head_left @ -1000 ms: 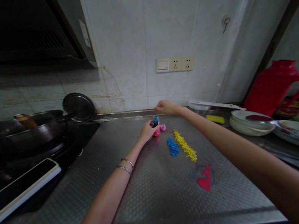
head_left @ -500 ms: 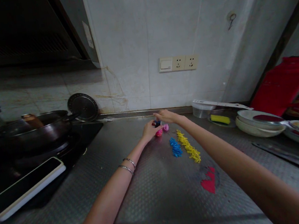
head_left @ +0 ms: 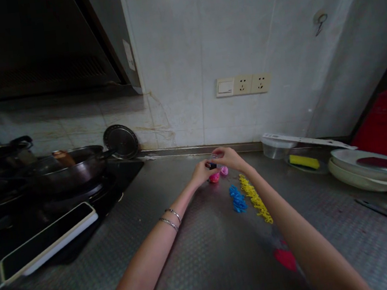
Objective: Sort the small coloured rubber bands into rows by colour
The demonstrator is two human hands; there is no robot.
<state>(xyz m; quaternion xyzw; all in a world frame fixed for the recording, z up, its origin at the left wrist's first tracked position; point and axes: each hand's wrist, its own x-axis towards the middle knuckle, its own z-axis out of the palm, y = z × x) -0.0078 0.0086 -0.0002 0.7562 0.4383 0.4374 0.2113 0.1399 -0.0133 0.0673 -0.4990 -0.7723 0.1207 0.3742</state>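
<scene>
The left hand (head_left: pixel 202 172) has its grip around a small dark object (head_left: pixel 212 165) towards the back of the table (head_left: pixel 192 248) — a bright pink item (head_left: pixel 214 178) shows just under it. The right hand (head_left: pixel 230 158) arches alongside — whether its grip holds anything, I cannot tell.

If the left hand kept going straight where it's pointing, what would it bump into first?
Probably the right hand, just past the dark thing the left hand holds, though depth is hard to tell.

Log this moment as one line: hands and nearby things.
left hand: around dark object | right hand: at its top, grip unclear | beside: light-pink piece | nearby: blue pieces, yellow pieces
</scene>
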